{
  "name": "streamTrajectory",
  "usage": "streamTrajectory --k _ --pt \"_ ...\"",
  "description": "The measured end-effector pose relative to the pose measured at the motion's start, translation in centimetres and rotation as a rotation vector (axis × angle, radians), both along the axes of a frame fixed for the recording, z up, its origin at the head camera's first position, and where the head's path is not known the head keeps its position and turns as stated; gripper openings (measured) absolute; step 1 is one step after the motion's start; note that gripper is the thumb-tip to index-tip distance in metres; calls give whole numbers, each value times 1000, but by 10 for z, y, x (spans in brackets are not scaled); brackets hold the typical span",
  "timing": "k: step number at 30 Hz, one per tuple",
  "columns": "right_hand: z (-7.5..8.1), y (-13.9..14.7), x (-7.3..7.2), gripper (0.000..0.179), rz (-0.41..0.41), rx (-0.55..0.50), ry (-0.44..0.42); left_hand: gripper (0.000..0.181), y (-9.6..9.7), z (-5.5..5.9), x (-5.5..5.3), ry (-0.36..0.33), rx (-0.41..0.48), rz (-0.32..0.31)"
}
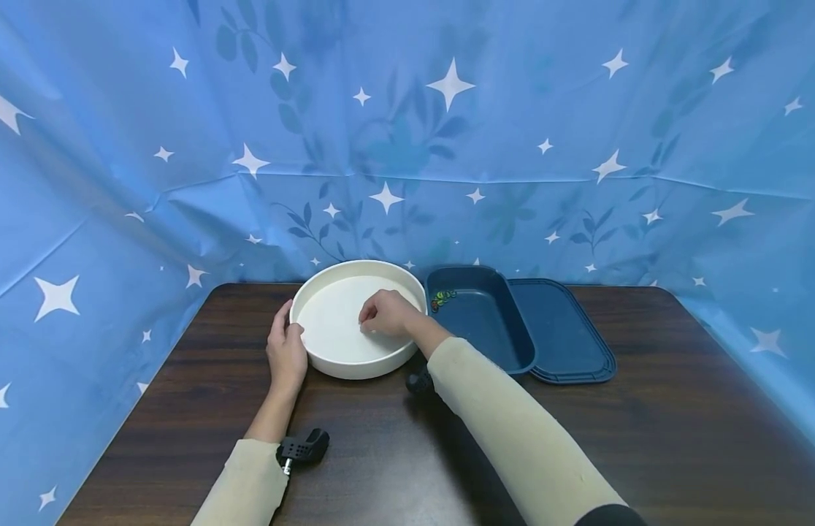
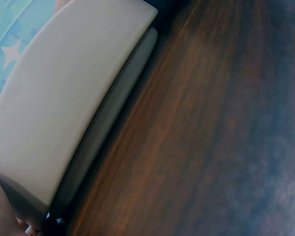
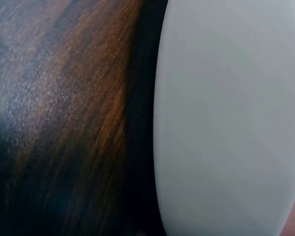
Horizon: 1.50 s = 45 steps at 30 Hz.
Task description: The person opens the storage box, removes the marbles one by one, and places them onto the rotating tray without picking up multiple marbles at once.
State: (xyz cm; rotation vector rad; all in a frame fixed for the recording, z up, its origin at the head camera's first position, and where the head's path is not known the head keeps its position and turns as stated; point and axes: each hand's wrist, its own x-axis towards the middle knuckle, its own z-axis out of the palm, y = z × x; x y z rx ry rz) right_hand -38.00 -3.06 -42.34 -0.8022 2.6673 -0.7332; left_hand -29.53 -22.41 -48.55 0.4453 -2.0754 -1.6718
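Head view: white round tray (image 1: 331,314), gripped at nine o'clock by left hand (image 1: 288,352). Right hand (image 1: 393,315), fingertips bunched over its floor; whether anything is pinched cannot be told. Green pieces (image 1: 442,299) at ten o'clock in blue box (image 1: 486,325). Tray best kept steadied, fingertips low.

round white tray (image 1: 335,307) | open side up | left grip (image 1: 288,352) at side | right grip (image 1: 391,315) over interior
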Motion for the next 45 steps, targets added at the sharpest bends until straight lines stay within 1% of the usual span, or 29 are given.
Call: streamTrajectory --k 3,6,9,12,16,20,24,27,31,34,37,45 --pt "2 0 0 10 -3 1 3 60 0 0 0 1 -5 3" --pt "8 3 0 13 6 -1 16 60 0 0 1 1 -13 13" --pt "20 11 -2 18 31 -6 38 60 0 -1 1 2 -14 15" --pt "33 23 -4 23 47 -9 55 60 0 -1 1 7 -6 4" --pt "47 45 -9 26 9 -28 52 60 0 -1 0 12 0 -3" --pt "53 71 -15 26 -59 -52 52 60 -1 -2 0 7 2 -7" --pt "51 95 -22 25 -116 -72 53 60 -1 -2 0 4 5 -16" --pt "48 112 -25 25 -143 -86 62 60 -1 -2 0 5 6 -17" --pt "41 127 -28 24 -152 -84 75 60 0 -1 1 5 4 -12" --pt "35 133 -30 24 -149 -80 58 60 1 0 1 6 5 -13" --pt "29 137 -34 24 -147 -78 22 61 1 1 1 5 11 -14" --pt "11 138 -41 20 -171 -47 -64 60 0 2 1 -3 28 -18"
